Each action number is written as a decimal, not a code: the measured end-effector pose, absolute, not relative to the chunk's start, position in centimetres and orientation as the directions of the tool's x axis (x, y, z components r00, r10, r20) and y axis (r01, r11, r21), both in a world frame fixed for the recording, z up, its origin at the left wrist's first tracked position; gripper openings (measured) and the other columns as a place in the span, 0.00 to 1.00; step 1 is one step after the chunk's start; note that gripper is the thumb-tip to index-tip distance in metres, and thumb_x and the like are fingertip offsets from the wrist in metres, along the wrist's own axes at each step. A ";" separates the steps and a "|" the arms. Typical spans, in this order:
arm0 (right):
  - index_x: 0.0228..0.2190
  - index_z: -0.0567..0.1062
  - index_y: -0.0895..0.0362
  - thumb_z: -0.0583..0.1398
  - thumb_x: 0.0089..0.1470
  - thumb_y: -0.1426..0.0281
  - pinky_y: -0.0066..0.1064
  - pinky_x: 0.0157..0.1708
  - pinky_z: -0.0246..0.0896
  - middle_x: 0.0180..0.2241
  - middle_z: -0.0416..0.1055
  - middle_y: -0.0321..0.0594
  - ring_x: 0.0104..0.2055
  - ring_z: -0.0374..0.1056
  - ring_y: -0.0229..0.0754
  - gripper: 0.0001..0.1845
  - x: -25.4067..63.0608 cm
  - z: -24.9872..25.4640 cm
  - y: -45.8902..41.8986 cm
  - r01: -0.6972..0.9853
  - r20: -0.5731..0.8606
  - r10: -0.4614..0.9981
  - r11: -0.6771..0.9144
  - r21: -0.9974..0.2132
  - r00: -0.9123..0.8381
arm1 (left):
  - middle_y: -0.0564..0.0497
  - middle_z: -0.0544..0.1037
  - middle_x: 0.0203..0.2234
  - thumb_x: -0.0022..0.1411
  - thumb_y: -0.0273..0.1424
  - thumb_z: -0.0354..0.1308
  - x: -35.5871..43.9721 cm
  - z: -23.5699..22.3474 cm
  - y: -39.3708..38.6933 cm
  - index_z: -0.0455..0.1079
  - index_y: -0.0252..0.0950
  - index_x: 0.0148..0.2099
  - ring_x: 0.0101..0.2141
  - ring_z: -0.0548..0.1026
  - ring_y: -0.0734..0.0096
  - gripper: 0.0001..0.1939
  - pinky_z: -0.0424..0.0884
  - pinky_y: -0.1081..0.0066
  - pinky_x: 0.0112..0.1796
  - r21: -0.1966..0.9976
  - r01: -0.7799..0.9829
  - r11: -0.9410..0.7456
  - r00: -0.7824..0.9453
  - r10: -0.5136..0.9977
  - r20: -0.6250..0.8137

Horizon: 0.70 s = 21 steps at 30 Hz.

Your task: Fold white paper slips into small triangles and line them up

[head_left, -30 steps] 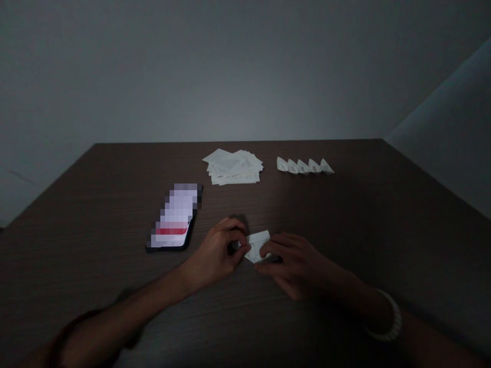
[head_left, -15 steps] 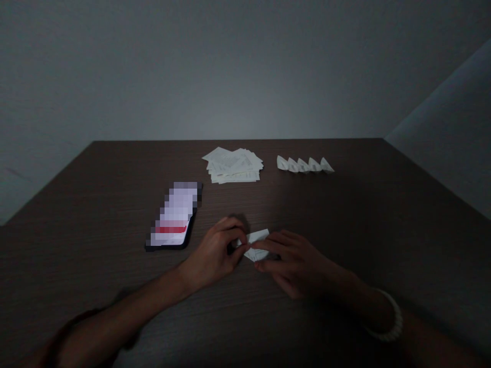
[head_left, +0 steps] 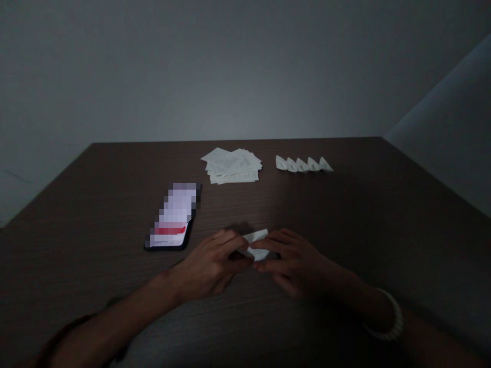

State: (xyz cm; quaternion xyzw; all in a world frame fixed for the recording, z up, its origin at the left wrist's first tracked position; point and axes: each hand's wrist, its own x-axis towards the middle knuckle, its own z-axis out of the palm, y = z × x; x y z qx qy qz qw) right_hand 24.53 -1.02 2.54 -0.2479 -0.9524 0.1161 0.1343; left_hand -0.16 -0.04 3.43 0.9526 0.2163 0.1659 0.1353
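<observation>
A small folded sheet of white printed paper [head_left: 259,243] lies low over the table between my two hands. My left hand [head_left: 218,260] grips its left side, thumb at the near edge and fingers bent over the far part. On the right side, my right hand [head_left: 295,263] holds the paper with index finger on top and thumb at the near edge. Fingertips of both hands nearly meet at the paper's middle. Parts of the sheet are hidden beneath the fingers.
A stack of loose printed papers [head_left: 233,166] lies further back on the dark wooden table [head_left: 115,204]. To its right stands a row of several small folded paper pieces [head_left: 302,165]. A phone [head_left: 172,217] with a lit, blurred screen lies left of my hands. Walls border the table.
My left hand has shifted its hold, its thumb moving toward me and to the right along the paper's near edge. The right hand stays almost still on the paper.
</observation>
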 end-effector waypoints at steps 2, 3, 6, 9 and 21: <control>0.44 0.74 0.51 0.60 0.50 0.74 0.42 0.49 0.56 0.54 0.66 0.42 0.52 0.61 0.48 0.17 24.6 2.6 -1.0 0.443 0.178 0.504 0.847 -0.293 -0.845 | 0.45 0.70 0.40 0.62 0.21 0.50 -0.1 3.4 0.0 0.74 0.37 0.46 0.40 0.66 0.61 0.14 0.67 0.62 0.40 0.328 0.373 -0.868 0.858 0.457 0.234; 0.44 0.74 0.51 0.60 0.50 0.74 0.42 0.49 0.56 0.54 0.66 0.41 0.52 0.61 0.48 0.17 24.6 2.6 -1.0 0.443 0.173 0.504 0.846 -0.296 -0.846 | 0.45 0.70 0.40 0.61 0.21 0.50 -0.1 3.4 0.0 0.74 0.37 0.46 0.40 0.66 0.60 0.15 0.67 0.62 0.39 0.325 0.377 -0.867 0.860 0.458 0.224; 0.44 0.74 0.51 0.60 0.49 0.74 0.43 0.49 0.55 0.54 0.66 0.41 0.52 0.60 0.49 0.18 24.7 2.5 -1.0 0.448 0.172 0.509 0.843 -0.297 -0.844 | 0.45 0.69 0.35 0.61 0.22 0.51 -0.1 3.5 0.0 0.75 0.38 0.45 0.38 0.65 0.60 0.15 0.65 0.63 0.36 0.299 0.405 -0.864 0.856 0.473 0.210; 0.44 0.74 0.51 0.60 0.49 0.74 0.42 0.47 0.56 0.54 0.66 0.41 0.51 0.61 0.49 0.18 24.7 2.3 -1.1 0.442 0.201 0.506 0.848 -0.293 -0.839 | 0.47 0.66 0.29 0.62 0.24 0.51 -0.2 3.5 0.0 0.76 0.39 0.42 0.34 0.64 0.61 0.13 0.61 0.64 0.33 0.271 0.429 -0.862 0.836 0.492 0.243; 0.43 0.75 0.51 0.59 0.50 0.74 0.41 0.47 0.57 0.54 0.67 0.40 0.51 0.62 0.48 0.17 24.8 2.2 -1.1 0.445 0.210 0.510 0.848 -0.288 -0.834 | 0.48 0.67 0.23 0.59 0.20 0.49 -1.3 3.0 0.7 0.75 0.33 0.32 0.29 0.62 0.64 0.13 0.58 0.65 0.29 0.217 0.506 -0.834 0.729 0.549 0.408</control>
